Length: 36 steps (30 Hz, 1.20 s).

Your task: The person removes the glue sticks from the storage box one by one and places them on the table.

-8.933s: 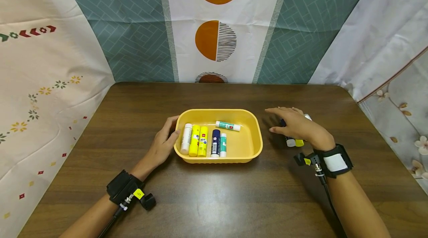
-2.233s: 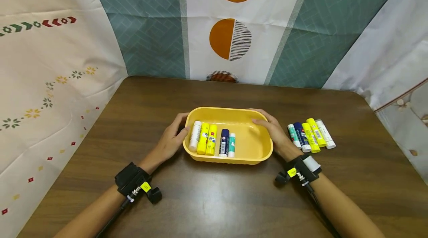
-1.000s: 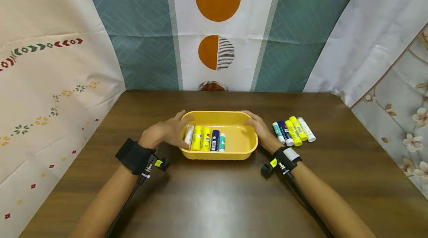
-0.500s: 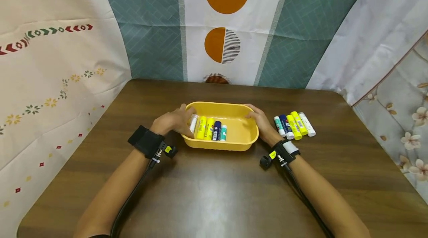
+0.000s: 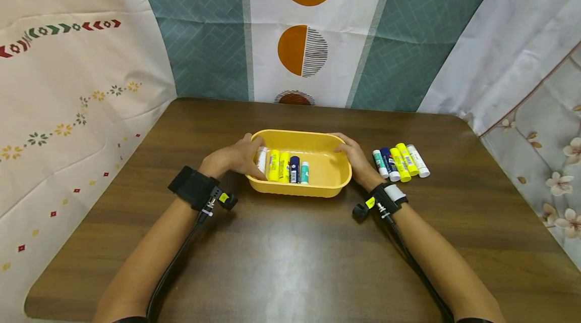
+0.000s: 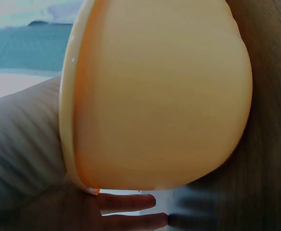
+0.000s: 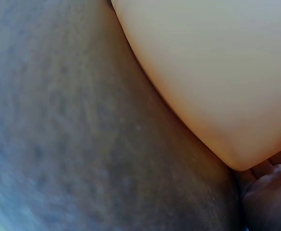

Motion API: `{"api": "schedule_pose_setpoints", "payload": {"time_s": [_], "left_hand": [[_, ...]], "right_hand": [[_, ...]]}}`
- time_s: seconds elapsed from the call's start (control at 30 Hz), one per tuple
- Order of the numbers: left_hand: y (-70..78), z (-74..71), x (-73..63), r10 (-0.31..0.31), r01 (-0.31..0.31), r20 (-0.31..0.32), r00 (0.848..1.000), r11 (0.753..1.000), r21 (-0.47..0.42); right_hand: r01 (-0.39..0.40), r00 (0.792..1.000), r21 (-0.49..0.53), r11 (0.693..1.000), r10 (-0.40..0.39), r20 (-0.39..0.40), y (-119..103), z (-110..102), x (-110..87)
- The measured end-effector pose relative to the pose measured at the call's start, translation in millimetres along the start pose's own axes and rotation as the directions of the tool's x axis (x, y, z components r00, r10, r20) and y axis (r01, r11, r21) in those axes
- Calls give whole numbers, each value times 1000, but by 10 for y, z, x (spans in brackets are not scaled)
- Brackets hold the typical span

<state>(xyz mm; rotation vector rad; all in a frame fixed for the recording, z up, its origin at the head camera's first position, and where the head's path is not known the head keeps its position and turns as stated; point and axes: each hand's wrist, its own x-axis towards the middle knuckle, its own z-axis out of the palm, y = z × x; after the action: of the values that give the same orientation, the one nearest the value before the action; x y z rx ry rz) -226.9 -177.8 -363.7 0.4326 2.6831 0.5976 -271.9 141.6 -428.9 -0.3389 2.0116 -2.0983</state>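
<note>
A yellow plastic tray [image 5: 297,190] stands on the table with a row of glue sticks at its left side. My left hand [image 5: 238,158] reaches over the left rim and seems to pinch the white glue stick [image 5: 261,159] between thumb and fingers; their contact is partly hidden. Beside that stick lie two yellow glue sticks [image 5: 279,166], a navy one [image 5: 294,169] and a small teal-and-white one [image 5: 304,172]. With the thumb inside and the fingers outside, my right hand [image 5: 355,158] grips the tray's right end. Both wrist views mostly show the tray's outer wall [image 6: 164,96].
Right of the tray, a second row of glue sticks [image 5: 400,162] lies on the brown wooden table [image 5: 281,242]: teal, navy, yellow and white ones. Patterned curtains [image 5: 199,35] hang behind and at both sides.
The teal-and-white stick from the tray's back now lies in the right-hand row. My right hand has moved from that row to the tray. My left hand has gone from the rim to the white stick.
</note>
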Motion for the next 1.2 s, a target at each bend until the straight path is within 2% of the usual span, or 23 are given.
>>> {"api": "schedule_pose_setpoints", "payload": {"time_s": [0.13, 0.7, 0.87, 1.07, 1.2], "left_hand": [[-1, 10, 1, 24, -24, -12, 1000, 1000, -12], [-82, 34, 34, 36, -37, -15, 999, 998, -52], [-121, 27, 77, 104, -103, 4, 995, 991, -83], [-162, -50, 85, 209, -210, -32, 977, 975, -70], [-163, -101, 69, 224, -227, -39, 974, 972, -69]], "right_hand": [[7, 1000, 8, 1000, -7, 3, 7, -2, -3], [6, 1000, 9, 1000, -6, -10, 31, -10, 22], [4, 1000, 5, 1000, -4, -15, 44, -36, 21], [16, 1000, -5, 1000, -16, 0, 31, -25, 33], [12, 1000, -7, 1000, -12, 2, 40, -26, 43]]}}
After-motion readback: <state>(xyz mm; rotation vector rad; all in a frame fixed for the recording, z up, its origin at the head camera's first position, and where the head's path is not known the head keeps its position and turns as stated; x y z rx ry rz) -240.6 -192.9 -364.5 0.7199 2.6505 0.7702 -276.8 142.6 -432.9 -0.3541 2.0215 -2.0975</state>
